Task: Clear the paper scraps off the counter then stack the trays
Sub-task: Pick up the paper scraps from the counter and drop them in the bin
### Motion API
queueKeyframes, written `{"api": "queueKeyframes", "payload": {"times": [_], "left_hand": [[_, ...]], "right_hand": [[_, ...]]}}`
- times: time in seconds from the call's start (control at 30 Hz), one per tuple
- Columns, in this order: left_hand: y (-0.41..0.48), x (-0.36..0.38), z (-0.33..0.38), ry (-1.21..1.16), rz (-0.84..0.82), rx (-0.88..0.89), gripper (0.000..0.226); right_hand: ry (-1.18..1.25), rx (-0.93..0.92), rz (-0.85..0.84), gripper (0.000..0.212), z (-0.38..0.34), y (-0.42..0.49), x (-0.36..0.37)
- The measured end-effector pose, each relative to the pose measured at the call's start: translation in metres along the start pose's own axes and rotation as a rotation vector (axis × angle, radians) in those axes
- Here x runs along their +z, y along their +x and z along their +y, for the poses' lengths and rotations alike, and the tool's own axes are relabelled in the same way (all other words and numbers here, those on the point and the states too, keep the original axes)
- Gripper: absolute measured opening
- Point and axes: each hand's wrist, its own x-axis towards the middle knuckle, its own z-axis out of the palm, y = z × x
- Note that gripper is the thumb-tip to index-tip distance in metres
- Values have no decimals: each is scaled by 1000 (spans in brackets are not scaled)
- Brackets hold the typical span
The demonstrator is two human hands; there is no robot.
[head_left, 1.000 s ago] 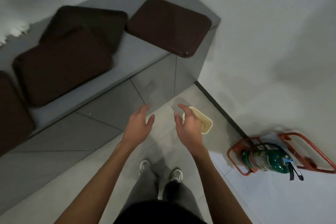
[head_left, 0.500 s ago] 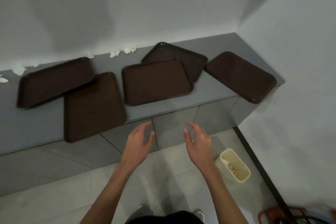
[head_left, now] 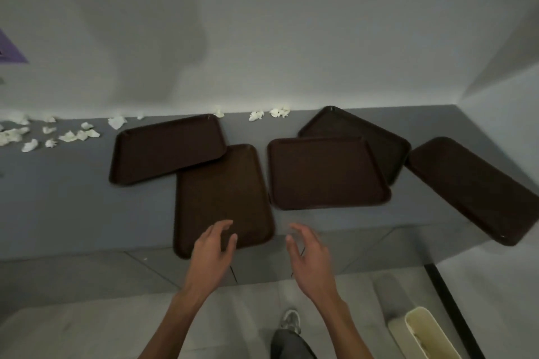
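A: Where do the paper scraps [head_left: 73, 135] lie?
B: Along the worktop's [head_left: 73, 207] back edge, mostly far left, beyond the trays [head_left: 221, 183].
A: And the hands?
B: Both hover low, fingers [head_left: 224, 224] loosely spread, holding nothing. The left hand [head_left: 211, 251] is nearer than the right hand [head_left: 309, 253].

I am standing in what looks like a canteen or food-court service corner, not a home. Five identical brown trays [head_left: 326, 172] of the self-service kind lie spread along a long grey counter [head_left: 73, 207] built into the corner of the room. The walls [head_left: 291, 38] are bare and white. The counter front is faced with large grey tiles, and the floor [head_left: 87, 329] is pale tile too. A small cream bin [head_left: 418, 312] stands on the floor near the right wall. Torn paper scraps [head_left: 70, 135] litter the counter's far edge, and a purple sign [head_left: 10, 49] shows at the left.
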Motion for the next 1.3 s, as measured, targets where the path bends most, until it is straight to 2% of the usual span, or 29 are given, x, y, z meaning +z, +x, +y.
{"api": "queueKeyframes", "payload": {"times": [0.23,0.57,0.93,1.0,1.07,1.23,1.3], "left_hand": [[100,-4,-20,20,18,-21,34],[265,-10,-28,72,71,-47,28],[340,3,-42,92,-21,-10,29],[354,3,-44,123,-52,20,28],[370,1,-45,160,-71,52,26],[429,5,-43,272,-74,127,23],[459,12,-45,339,-87,139,25]], "right_hand": [[-23,-50,-34,28,11,98,32],[-55,-94,-87,28,0,307,83],[-499,-253,-265,61,-27,545,170],[-574,-266,-320,64,-21,558,179],[-624,-303,-372,54,-15,556,183],[-585,-363,-329,47,9,529,184],[-611,-348,-313,54,20,513,177]]}}
